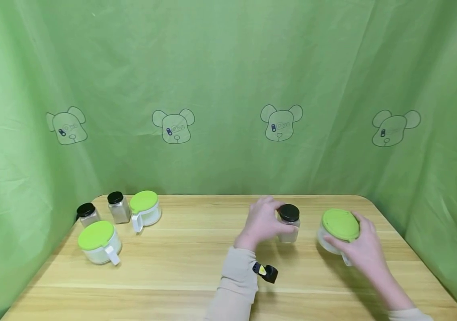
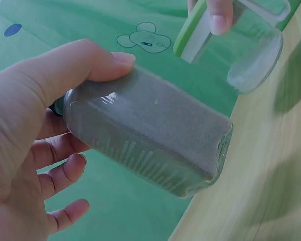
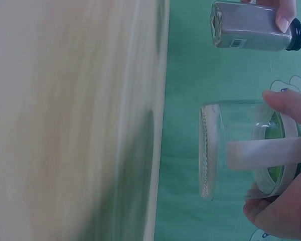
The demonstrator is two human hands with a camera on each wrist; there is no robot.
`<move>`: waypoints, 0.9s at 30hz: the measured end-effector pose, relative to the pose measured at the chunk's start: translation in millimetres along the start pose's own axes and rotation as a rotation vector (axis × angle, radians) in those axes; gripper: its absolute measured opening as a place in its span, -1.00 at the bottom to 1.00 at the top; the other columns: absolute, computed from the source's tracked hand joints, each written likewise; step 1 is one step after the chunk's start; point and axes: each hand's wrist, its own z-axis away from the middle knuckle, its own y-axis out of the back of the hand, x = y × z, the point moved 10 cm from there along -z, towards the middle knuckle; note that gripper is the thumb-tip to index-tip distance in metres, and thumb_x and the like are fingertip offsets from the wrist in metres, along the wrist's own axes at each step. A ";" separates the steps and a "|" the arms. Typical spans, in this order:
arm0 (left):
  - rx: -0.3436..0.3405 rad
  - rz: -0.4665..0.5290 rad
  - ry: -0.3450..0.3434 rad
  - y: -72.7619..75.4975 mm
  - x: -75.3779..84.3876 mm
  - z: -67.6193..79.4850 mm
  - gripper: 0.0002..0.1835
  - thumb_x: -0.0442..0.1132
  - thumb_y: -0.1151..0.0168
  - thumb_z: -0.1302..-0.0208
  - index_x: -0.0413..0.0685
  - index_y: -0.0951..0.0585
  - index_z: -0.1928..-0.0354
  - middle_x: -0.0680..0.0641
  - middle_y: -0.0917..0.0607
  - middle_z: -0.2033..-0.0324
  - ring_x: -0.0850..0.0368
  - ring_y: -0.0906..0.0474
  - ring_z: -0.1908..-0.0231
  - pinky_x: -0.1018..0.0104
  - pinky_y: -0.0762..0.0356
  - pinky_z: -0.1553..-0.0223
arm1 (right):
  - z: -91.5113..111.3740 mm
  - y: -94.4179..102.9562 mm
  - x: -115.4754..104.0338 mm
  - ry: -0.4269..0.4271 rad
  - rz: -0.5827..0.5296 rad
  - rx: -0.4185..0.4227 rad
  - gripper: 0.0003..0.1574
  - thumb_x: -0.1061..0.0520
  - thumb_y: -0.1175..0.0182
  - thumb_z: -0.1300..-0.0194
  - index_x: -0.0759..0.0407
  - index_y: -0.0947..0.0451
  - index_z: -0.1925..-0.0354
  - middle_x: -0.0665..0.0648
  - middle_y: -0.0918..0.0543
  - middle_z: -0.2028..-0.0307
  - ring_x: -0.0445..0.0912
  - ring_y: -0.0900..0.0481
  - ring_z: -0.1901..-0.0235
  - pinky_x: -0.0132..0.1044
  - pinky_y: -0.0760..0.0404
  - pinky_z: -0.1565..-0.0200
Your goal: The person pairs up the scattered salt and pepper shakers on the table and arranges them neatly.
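Observation:
My left hand [image 1: 263, 224] grips a square glass spice jar [image 2: 150, 125] with a black lid near its top, between thumb and fingers. A grey powder fills most of that jar. To its right, my right hand [image 1: 363, 247] holds a round glass seasoning pot [image 3: 241, 150] with a green lid [image 1: 341, 224] and a white handle [image 3: 266, 153]. Thumb and fingers span the pot's sides near the lid. A thin layer of white grains lies at its bottom. Both containers are held above the table, apart from each other, and their shadows fall on the wood.
On the table's [image 1: 172, 276] left side stand two more green-lidded pots, one nearer [image 1: 100, 243] and one farther [image 1: 146, 208]. Beside them are two black-lidded jars, one at the edge [image 1: 88, 215] and one behind [image 1: 119, 207]. A green curtain [image 1: 228, 89] surrounds the table.

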 end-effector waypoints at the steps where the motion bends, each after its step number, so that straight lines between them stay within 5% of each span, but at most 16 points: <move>1: -0.003 0.002 0.003 -2.1 1.0 -0.3 -0.44 0.25 -0.39 0.35 0.25 -0.59 0.19 0.24 -0.57 0.23 0.28 -0.40 0.11 0.21 -0.26 -0.02 | 0.3 1.1 1.1 -0.002 0.006 0.001 0.39 -0.27 -0.39 0.22 0.26 0.13 -0.35 0.51 -0.11 -0.21 0.40 -0.20 -0.08 0.36 -0.21 0.05; 27: 0.001 0.131 0.047 -32.6 16.5 -7.6 -0.46 0.21 -0.43 0.35 0.25 -0.60 0.20 0.28 -0.51 0.31 0.36 -0.36 0.21 0.30 -0.23 0.01 | -4.5 17.3 21.9 -0.043 0.010 0.015 0.39 -0.25 -0.39 0.20 0.27 0.16 -0.35 0.51 -0.08 -0.23 0.43 -0.17 -0.08 0.38 -0.17 0.04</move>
